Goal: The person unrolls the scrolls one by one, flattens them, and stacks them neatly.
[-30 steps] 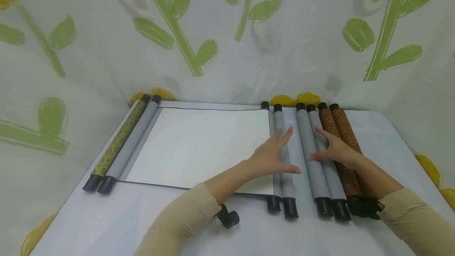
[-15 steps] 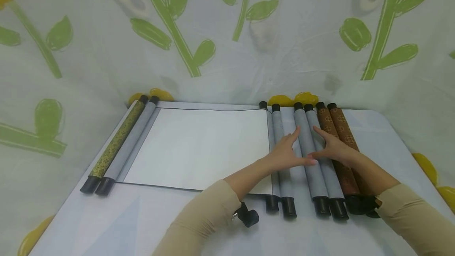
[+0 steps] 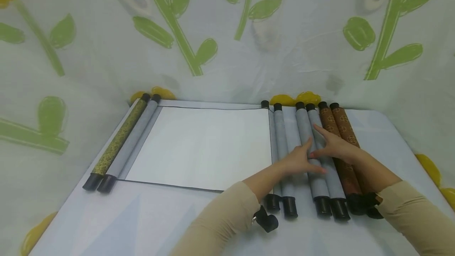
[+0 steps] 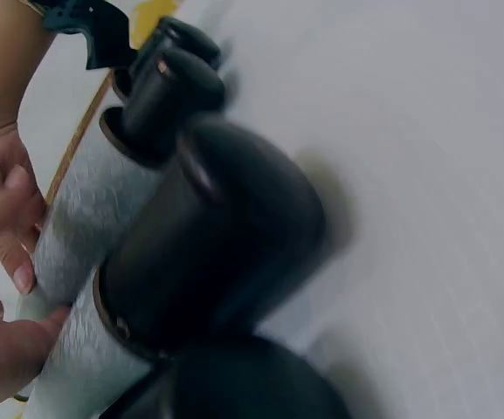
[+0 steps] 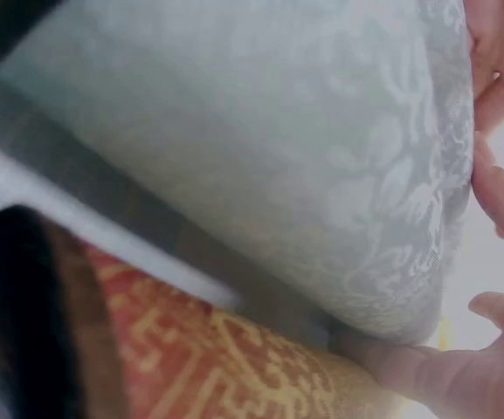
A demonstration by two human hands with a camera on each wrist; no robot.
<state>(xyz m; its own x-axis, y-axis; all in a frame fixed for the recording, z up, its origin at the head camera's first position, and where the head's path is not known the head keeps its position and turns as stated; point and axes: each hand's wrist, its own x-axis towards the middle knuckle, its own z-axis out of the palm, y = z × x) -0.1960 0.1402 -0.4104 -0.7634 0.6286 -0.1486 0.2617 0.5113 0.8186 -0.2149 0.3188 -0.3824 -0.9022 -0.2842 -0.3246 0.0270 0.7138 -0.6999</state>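
Observation:
Several hanging scrolls with black roller ends lie on the table. In the head view my left hand, thumb and fingers spread, reaches over the left grey scroll of a side-by-side pair. My right hand comes from the other side, thumb and index finger apart, over the right grey scroll. In the right wrist view a grey patterned scroll fills the frame, with fingers right at its side. The left wrist view shows both hands close together over the grey rolls; some fingertips are hidden behind them.
Two brown patterned scrolls lie right of the grey pair. A partly unrolled scroll with a blank white sheet spreads leftward, between grey rollers. At far left lies a gold-green roll. A flower-printed sheet hangs behind the table.
My left hand has moved right, from over the white sheet's right edge to the grey pair beside my right hand. The right hand has stayed almost still.

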